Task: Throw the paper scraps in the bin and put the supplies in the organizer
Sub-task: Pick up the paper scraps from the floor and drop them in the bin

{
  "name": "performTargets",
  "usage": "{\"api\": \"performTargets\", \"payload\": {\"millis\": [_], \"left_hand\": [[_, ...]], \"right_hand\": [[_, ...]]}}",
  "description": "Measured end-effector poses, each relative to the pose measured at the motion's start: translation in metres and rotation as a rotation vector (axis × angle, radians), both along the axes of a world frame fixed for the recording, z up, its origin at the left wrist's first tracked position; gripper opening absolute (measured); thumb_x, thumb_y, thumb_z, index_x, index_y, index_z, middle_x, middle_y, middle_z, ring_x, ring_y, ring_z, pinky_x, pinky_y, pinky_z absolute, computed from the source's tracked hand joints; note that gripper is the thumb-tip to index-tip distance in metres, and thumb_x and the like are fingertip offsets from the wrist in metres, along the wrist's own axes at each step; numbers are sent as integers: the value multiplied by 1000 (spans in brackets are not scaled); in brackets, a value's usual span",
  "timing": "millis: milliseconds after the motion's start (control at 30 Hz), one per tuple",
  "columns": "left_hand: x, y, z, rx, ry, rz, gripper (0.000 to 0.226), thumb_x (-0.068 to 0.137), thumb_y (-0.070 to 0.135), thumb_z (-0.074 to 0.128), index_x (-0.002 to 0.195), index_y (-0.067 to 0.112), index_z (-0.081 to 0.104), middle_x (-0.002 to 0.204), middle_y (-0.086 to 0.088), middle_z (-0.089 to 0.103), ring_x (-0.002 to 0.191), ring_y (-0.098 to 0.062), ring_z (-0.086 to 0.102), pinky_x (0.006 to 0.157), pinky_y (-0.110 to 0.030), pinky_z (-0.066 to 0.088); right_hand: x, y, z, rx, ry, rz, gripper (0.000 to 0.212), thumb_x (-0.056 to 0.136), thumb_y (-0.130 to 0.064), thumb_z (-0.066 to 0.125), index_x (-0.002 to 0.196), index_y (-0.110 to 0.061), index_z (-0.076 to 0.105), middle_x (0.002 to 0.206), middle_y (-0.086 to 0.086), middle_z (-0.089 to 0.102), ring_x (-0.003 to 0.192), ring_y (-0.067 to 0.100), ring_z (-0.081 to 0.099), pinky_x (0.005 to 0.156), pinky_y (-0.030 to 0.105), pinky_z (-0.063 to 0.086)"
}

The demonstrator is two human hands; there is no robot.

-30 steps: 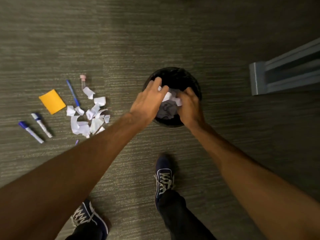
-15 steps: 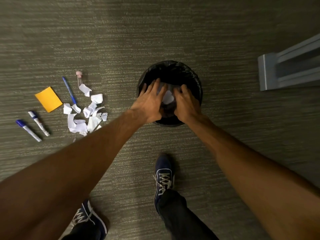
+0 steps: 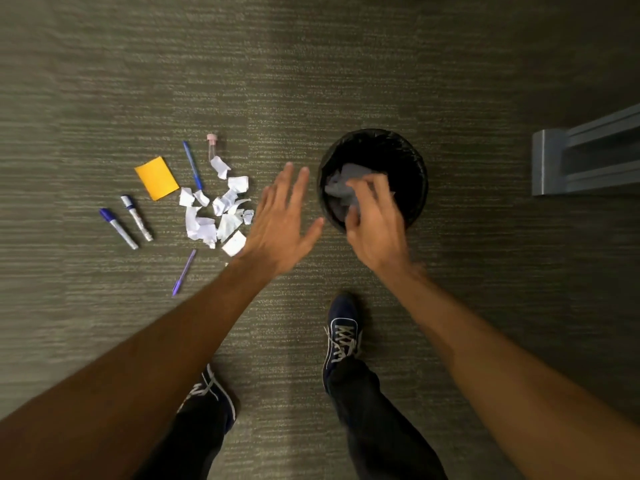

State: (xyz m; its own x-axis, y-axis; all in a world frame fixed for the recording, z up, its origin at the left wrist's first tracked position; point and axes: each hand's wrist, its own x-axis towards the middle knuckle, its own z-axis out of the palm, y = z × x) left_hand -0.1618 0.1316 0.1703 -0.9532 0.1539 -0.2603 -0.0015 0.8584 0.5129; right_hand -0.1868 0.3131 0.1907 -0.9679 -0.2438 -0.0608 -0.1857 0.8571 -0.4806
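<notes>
View: looking straight down at a grey-green carpet, two bare forearms reaching forward.
Left hand: one — open flat, fingers spread, holding nothing, hovering between the scraps and the bin.
Right hand: one — over the near rim of the bin, fingers curled loosely; blurred, so I cannot tell whether it grips any paper.
Bin: one, round, black-lined, just right of the left hand; crumpled pale paper lies inside, beyond the right fingertips.
Paper scraps: one loose pile of roughly a dozen white pieces on the carpet, just left of the left hand.
Pens: two — a blue pen beyond the pile, a purple pen nearer the left forearm.
Markers: two, side by side, well left of the left hand.
Sticky pad: one, orange, left of the pile.
Vial: one small clear tube with a pink cap, beyond the pile.
Organizer: one grey tray, well right of the right hand.
Shoes: two navy sneakers, left shoe and right shoe.
</notes>
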Motion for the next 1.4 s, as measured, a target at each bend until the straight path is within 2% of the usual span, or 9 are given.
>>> {"api": "performTargets", "payload": {"millis": [200,333,400,500,667,833,1033,1300,1400], "left_hand": [[69,-62,5,-121,-49,141,82,94,59,34,158,14,10,166,-15,4,153,-31,9,122,-53,16],[108,-100,-12,-185,-96,175,83,93,61,30,158,14,10,166,-16,6,153,-32,8,122,-55,16],[125,-117,-26,-211,-108,176,82,94,61,31,158,15,9,166,-17,4,153,-32,7,122,-55,14],[145,-141,-56,-239,-132,176,83,96,59,37,159,14,7,166,-17,2,154,-31,3,123,-55,10],[164,-169,-117,-246,-179,148,87,91,67,35,158,26,-2,166,-17,-5,154,-31,-1,122,-57,10],[165,-183,-180,-231,-275,152,111,78,63,67,155,40,-9,165,-8,-19,153,-32,-10,112,-73,14],[162,-182,-233,-262,-285,176,131,66,59,81,155,37,-13,164,-9,-21,152,-34,-11,108,-78,17],[173,-192,-255,-288,-258,164,129,69,60,79,156,33,-12,164,-12,-19,152,-35,-9,110,-75,16],[174,-200,-256,-285,-253,175,129,68,63,77,156,33,-13,164,-13,-19,152,-34,-9,111,-74,14]], "right_hand": [[40,-68,5,41,-95,171,54,87,-11,63,139,-7,51,139,16,50,120,30,54,96,47,48],[70,-107,-18,201,-237,330,73,97,-35,56,158,-15,22,166,13,20,150,30,25,115,52,31],[84,-121,-37,242,-292,380,79,98,-42,54,161,-21,10,169,9,5,156,27,9,121,54,22],[103,-137,-75,288,-356,400,85,96,-45,56,161,-25,5,170,6,-3,156,27,1,122,58,17],[124,-148,-150,343,-458,333,94,90,-51,64,160,-29,5,169,10,-2,155,34,5,118,64,20],[134,-155,-224,367,-552,179,117,74,-62,76,158,-31,0,165,20,-1,151,43,14,110,65,35],[146,-168,-282,414,-475,97,132,59,-70,82,157,-26,6,149,16,28,134,36,36,89,54,51],[157,-202,-300,266,-409,181,92,80,-27,83,153,-19,26,140,17,34,124,32,45,93,47,55],[156,-216,-300,270,-392,244,85,83,-32,80,151,-23,29,138,14,33,121,29,45,89,46,57]]}}
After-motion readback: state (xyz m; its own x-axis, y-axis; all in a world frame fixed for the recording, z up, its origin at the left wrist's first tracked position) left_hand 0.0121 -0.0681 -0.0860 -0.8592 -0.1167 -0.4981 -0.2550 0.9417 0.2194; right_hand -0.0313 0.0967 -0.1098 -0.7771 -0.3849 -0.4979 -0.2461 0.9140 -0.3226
